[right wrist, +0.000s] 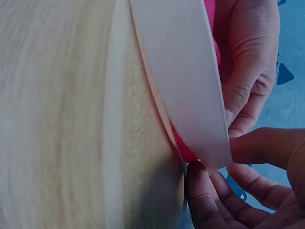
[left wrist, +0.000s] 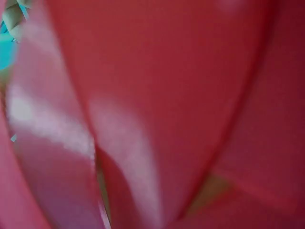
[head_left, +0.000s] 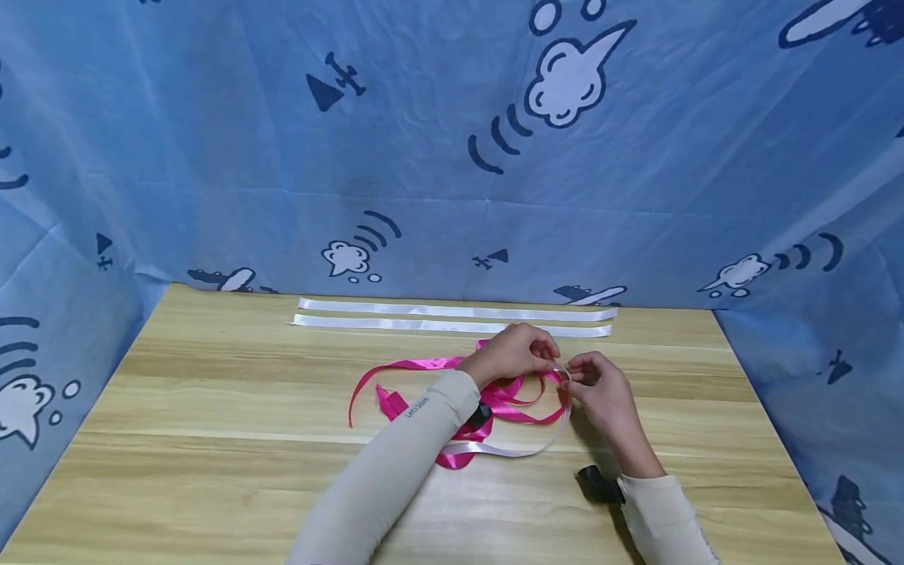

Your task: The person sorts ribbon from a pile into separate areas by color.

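Observation:
A narrow white satin ribbon (head_left: 494, 449) curves up from a loose heap of pink satin ribbon (head_left: 512, 408) to both hands. My right hand (head_left: 603, 392) pinches the white ribbon near its bend between thumb and fingertips; in the right wrist view a bit of pink shows beneath the white ribbon (right wrist: 186, 71) there. Just to the left, my left hand (head_left: 512, 353) curls its fingers on the white ribbon above the heap, its fingertips partly hidden behind the ribbon in the right wrist view. Blurred pink ribbon (left wrist: 157, 71) fills nearly all of the left wrist view.
Two white ribbon strips, an upper strip (head_left: 452, 311) and a lower strip (head_left: 424, 324), lie straight along the back of the wooden table (head_left: 212, 439). A blue patterned cloth (head_left: 424, 141) hangs behind and at both sides. Dark wrist cameras sit under both wrists.

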`<move>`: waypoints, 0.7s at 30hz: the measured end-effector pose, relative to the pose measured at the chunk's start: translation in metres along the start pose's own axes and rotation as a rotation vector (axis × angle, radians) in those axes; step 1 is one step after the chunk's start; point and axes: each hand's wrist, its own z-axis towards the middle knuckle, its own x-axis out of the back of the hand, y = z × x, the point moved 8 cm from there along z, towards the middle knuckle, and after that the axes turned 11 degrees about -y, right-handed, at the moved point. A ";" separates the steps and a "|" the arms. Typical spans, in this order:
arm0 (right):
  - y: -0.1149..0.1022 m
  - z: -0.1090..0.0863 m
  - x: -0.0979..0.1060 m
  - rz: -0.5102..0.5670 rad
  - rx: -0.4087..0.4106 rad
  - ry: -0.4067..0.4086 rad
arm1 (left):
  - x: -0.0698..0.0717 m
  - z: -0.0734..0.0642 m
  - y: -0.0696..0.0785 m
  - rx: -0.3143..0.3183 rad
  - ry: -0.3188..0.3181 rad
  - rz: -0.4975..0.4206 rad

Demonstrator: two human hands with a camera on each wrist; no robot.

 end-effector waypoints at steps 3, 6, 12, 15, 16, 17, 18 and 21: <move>0.000 0.000 0.000 0.002 0.000 0.006 | -0.001 0.000 -0.002 0.005 0.003 -0.002; -0.001 0.001 0.002 0.015 0.001 0.014 | -0.001 -0.001 -0.003 0.006 0.008 0.004; -0.003 0.000 0.009 0.024 -0.021 0.054 | 0.001 -0.004 -0.002 0.005 0.012 0.011; -0.006 -0.002 0.012 0.064 -0.018 0.068 | 0.002 -0.006 -0.002 0.006 0.015 0.012; -0.007 -0.002 0.013 0.082 -0.012 0.071 | 0.002 -0.007 -0.002 0.006 0.016 0.014; -0.008 -0.003 0.014 0.100 -0.006 0.072 | 0.002 -0.008 -0.002 0.009 0.016 0.018; -0.009 -0.003 0.015 0.118 0.001 0.073 | 0.003 -0.008 -0.002 0.012 0.018 0.022; -0.012 -0.005 0.018 0.148 0.022 0.077 | 0.003 -0.010 -0.003 0.028 0.013 0.016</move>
